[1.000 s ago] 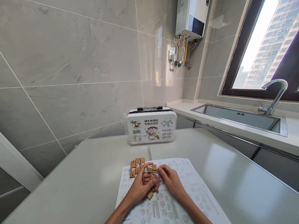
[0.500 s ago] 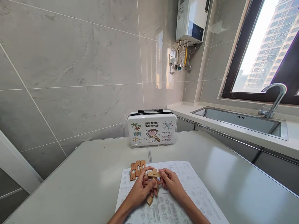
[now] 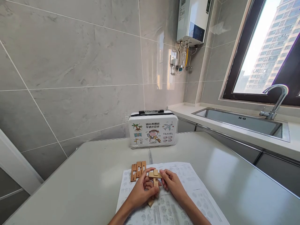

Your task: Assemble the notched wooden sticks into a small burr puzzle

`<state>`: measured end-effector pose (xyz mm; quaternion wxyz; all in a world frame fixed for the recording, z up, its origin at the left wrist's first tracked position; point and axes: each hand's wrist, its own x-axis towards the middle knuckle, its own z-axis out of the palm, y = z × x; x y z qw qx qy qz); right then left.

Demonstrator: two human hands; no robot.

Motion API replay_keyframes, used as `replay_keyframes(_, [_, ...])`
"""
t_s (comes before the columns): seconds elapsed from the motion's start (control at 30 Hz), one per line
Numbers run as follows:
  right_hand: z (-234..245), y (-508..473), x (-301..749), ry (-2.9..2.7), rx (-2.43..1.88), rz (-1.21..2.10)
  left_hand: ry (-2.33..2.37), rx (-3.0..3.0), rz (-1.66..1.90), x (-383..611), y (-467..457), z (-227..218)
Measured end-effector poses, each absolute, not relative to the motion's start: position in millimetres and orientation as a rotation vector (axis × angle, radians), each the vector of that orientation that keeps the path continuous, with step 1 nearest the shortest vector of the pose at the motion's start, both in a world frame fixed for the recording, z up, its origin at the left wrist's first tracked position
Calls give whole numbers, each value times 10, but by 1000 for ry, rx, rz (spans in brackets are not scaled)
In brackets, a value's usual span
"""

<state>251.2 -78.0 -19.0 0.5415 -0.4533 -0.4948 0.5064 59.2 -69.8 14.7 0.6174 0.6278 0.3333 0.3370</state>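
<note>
Both hands meet over a printed paper sheet [image 3: 187, 190] on a grey table [image 3: 89, 184]. My left hand [image 3: 140, 191] is wrapped round an upright wooden puzzle piece [image 3: 155, 182] whose lower end sticks out below the fingers. My right hand [image 3: 172, 184] pinches a crosswise wooden piece at the top of that same small puzzle assembly. Three notched wooden pieces [image 3: 138, 169] lie side by side on the sheet's far left corner, just beyond my left fingers.
A white cartoon-printed carry case [image 3: 152, 129] stands upright at the table's far edge against the tiled wall. To the right, a counter holds a steel sink [image 3: 243, 122] with a tap [image 3: 275, 100] under a window. A water heater [image 3: 193, 20] hangs on the wall.
The hands have shifted slightly and the wooden assembly has sunk lower in my left hand's grip. The view has tilted a little. The three loose pieces have stayed put.
</note>
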Motion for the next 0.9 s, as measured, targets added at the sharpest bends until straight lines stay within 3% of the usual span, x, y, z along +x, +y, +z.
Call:
replay_keyframes(0.57, [-162, -818, 2543, -1266, -1148, 1054, 802, 1298, 879, 604, -612, 174])
replay_keyframes(0.9, [-92, -998, 2575, -1874, -1079, 900, 840, 1261, 1008, 581, -579, 300])
